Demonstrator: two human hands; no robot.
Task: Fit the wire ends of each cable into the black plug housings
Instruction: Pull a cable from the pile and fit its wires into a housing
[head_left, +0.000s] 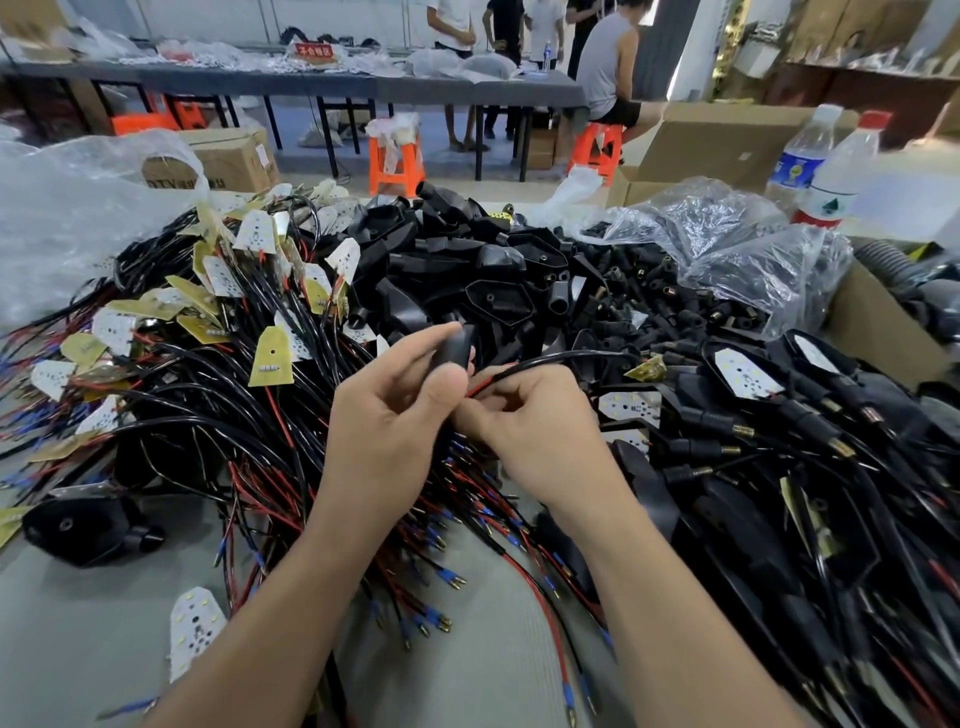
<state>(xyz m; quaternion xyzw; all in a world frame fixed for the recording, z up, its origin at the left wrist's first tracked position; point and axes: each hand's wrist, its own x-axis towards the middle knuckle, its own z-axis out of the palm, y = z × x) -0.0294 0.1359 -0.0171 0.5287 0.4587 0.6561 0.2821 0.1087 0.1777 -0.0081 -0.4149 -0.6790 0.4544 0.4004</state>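
Grey tabletop (78, 623) carries heaps of cables (234, 415) and black plug housings (467, 260); orange stools (395, 156) stand behind. At right, a cardboard box (878, 332) holds black parts (893, 265). Left hand (389, 415) grips one housing (460, 348); right hand (535, 431) pinches a red wire (483, 384) just beside it.

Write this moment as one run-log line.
phase: fitting wire | left hand: grips black housing | right hand: holds cable | red wire: seating unseen

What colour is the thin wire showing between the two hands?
Red: the thin wire leaves the black cable, seen in the head view.
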